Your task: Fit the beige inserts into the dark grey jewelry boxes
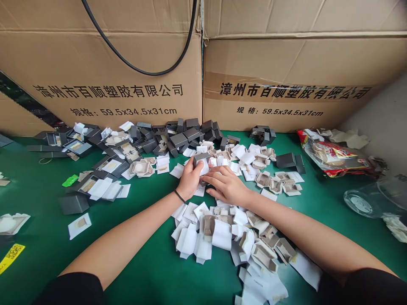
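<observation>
In the middle of the green table, my left hand (188, 178) is closed round a small dark grey box (201, 156), its thumb on the box's pale side. My right hand (228, 184) lies just beside it, fingers stretched towards the box's lower edge. Whether those fingertips grip anything is hard to make out. White and grey folded paper inserts (221, 234) are heaped below both hands. Behind them spreads a pile of dark grey boxes (182, 140), some with their insides showing, mixed with more white inserts.
Two large cardboard cartons (140, 51) stand along the back, with a black cable (152, 73) hanging before them. On the right lie a red snack packet (337, 154) and a clear plastic cup (365, 201). A yellow label (12, 256) sits at the left edge.
</observation>
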`<state>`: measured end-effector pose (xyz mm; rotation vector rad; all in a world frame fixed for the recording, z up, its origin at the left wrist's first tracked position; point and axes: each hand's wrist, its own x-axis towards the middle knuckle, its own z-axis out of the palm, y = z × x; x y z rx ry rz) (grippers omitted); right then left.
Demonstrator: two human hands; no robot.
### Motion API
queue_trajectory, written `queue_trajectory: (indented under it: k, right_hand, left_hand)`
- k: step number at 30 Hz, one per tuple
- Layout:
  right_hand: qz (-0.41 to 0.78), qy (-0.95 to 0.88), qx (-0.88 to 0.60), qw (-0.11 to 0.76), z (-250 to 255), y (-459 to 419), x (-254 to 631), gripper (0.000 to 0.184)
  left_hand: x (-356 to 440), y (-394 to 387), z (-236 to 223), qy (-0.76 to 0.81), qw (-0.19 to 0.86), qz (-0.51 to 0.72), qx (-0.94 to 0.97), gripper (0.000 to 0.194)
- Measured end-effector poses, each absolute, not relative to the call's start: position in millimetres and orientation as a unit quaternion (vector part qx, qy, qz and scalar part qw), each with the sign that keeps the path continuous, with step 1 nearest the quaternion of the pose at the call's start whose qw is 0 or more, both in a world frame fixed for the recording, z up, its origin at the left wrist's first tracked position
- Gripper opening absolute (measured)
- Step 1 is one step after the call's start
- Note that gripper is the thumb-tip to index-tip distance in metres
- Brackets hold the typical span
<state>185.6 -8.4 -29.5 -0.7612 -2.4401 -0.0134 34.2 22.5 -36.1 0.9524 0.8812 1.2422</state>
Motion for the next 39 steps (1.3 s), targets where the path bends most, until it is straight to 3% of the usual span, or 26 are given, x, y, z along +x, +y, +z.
queue_trajectory:
  k: [8, 39]
  right_hand:
    - [-0.045, -0.9, -0.3, 0.313, -34.4, -8.4, 187.4, 0.026]
    - [-0.013, -0.922, -0.314, 0.225, -30.9, -7.4, 184.0, 0.026]
  left_hand:
    - [31.9, 22.2, -40.9, 0.381, 0.582, 0.528, 0.487, 0.022]
    - [30.4, 20.9, -36.6, 0.406, 0.537, 0.515, 0.531, 0.025]
